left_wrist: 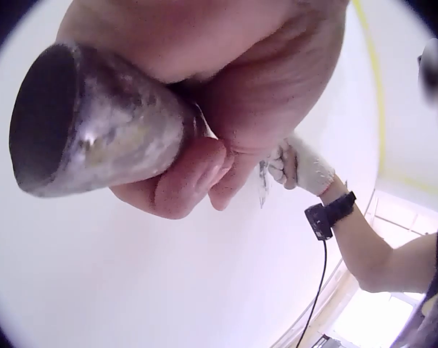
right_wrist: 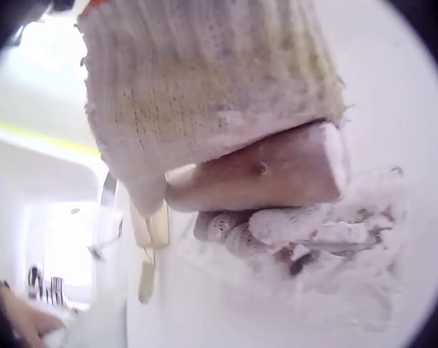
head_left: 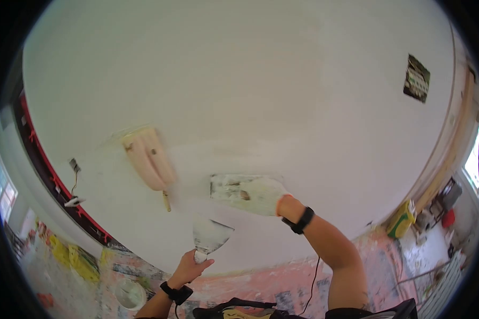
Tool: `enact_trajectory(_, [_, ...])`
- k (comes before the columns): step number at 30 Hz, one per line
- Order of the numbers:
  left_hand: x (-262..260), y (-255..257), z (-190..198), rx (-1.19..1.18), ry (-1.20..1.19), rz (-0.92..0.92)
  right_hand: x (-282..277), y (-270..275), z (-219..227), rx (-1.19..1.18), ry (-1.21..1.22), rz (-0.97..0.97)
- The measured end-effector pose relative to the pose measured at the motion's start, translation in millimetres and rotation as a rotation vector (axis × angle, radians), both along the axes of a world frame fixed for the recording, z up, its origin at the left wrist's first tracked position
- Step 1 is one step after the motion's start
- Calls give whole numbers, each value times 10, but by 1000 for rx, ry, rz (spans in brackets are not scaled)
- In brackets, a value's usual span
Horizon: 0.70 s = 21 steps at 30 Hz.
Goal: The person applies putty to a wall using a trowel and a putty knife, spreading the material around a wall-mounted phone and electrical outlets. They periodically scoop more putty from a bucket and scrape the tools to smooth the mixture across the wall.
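Observation:
In the head view my bare left hand (head_left: pixel 187 268) grips a wide putty knife (head_left: pixel 210 234), its blade pointing up with pale paste on it. The left wrist view shows the round, smeared end of the putty knife's handle (left_wrist: pixel 125 127) poking out of the curled fingers (left_wrist: pixel 179 181). My right hand (head_left: pixel 261 194), in a white knitted glove, holds a plastering trowel (head_left: pixel 223 186) against the white wall (head_left: pixel 239 106). Seen from the right wrist, gloved fingers (right_wrist: pixel 233 230) wrap round the brown handle (right_wrist: pixel 270 170) of the trowel, whose plate (right_wrist: pixel 349 286) is caked with white paste.
A cream and pink fixture (head_left: pixel 149 157) with a small dangling piece (head_left: pixel 166 201) sits on the wall to the left. An open electrical box (head_left: pixel 416 80) is at upper right. Below stand a white bucket (head_left: pixel 129 294), yellow bags (head_left: pixel 83 262) and another bag (head_left: pixel 402 219) on stained floor covering (head_left: pixel 234 287).

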<state>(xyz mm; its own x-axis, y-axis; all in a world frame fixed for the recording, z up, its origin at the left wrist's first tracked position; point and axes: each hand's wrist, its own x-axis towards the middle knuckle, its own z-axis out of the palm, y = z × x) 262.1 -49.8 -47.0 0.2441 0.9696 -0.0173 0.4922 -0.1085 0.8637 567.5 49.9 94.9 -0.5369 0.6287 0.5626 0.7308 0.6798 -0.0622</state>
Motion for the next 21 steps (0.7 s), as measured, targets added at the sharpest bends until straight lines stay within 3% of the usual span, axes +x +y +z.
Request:
enact_trajectory(1, [-41,-75,84,-89,-16,5,-11,-55,121,6,-24,21])
enact_trajectory(3, [-136,-127,154,-192,-35,19,-57,-224,304,-511,521,7])
enact_trajectory(4, [-161,-116,169,-193,-53,-26,-54,-265,421,-521,511,16])
enact_trajectory(6, [-236,-158,286,-215,-60,-67,-88,-329,546,-1080,997,325])
enact_trajectory(7, [-239,-161,410,-194,-48,-157,-176,-373,494,-1090,996,324])
enact_trajectory(9, [-263,-83,543,-166,-42,-246,-343,-462,380,-1201,1119,545])
enact_trajectory(10, [-290,-28,566,-98,-24,-347,-380,-453,315,-1202,1120,546])
enact_trajectory(12, [-369,-45,625,-54,-1,-455,-430,-454,95,-1226,671,390])
enact_trajectory(14, [-416,-165,788,-380,18,-398,-392,-537,-46,-1218,587,362])
enact_trajectory(16, [-465,-212,878,-453,13,-392,-289,-571,-153,-885,361,477])
enact_trajectory(17, [-495,-226,889,-517,7,-378,-172,-600,-150,-1327,369,222])
enact_trajectory(18, [-529,-218,865,-529,8,-383,-72,-654,-190,-1337,377,216])
enact_trajectory(21, [-543,-138,843,-11,-36,-219,106,-779,-173,-1306,519,-22])
